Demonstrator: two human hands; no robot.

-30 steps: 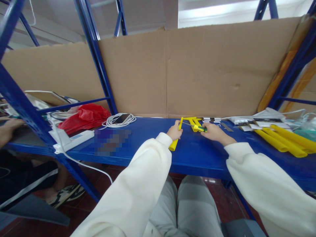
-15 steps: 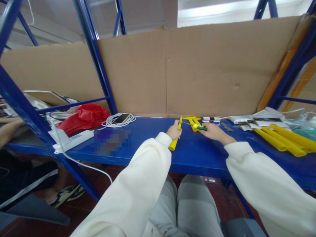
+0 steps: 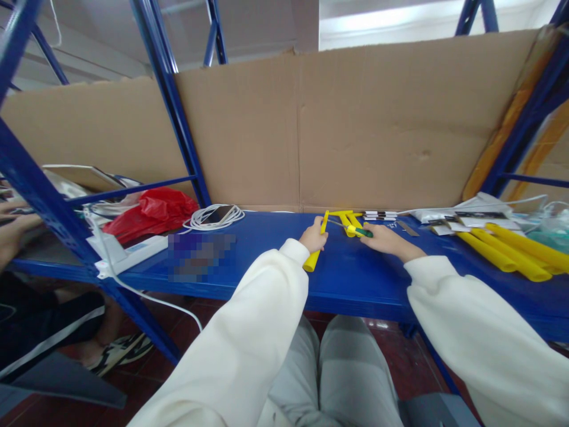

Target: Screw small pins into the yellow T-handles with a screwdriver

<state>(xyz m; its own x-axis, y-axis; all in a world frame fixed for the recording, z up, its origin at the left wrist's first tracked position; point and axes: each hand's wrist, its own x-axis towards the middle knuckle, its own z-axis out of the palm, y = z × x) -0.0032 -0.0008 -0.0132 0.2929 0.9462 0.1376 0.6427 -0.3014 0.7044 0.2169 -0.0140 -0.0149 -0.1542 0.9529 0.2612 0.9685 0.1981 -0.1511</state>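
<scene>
My left hand [image 3: 313, 237] is closed around a yellow plastic piece with a tube-like handle [image 3: 312, 261], held tilted above the blue tabletop. My right hand [image 3: 383, 242] grips a screwdriver with a green and yellow handle [image 3: 365, 232]. The screwdriver's thin shaft points left at the upper part of the yellow piece; whether its tip touches is too small to tell. Just behind the screwdriver lie more yellow plastic pieces [image 3: 341, 213], partly covered by it.
Yellow tubes [image 3: 511, 252] and white packets lie on the right of the blue table [image 3: 267, 276]. Small black-and-white items [image 3: 379, 215] and a metal strip [image 3: 408, 228] sit behind my right hand. Leftward are a coiled white cable [image 3: 195, 220], a red bag [image 3: 155, 207], a power strip [image 3: 142, 252] and another person's arm.
Both my hands, the yellow piece and the screwdriver stay almost in place. At the far left, the other person's hand has shifted slightly.
</scene>
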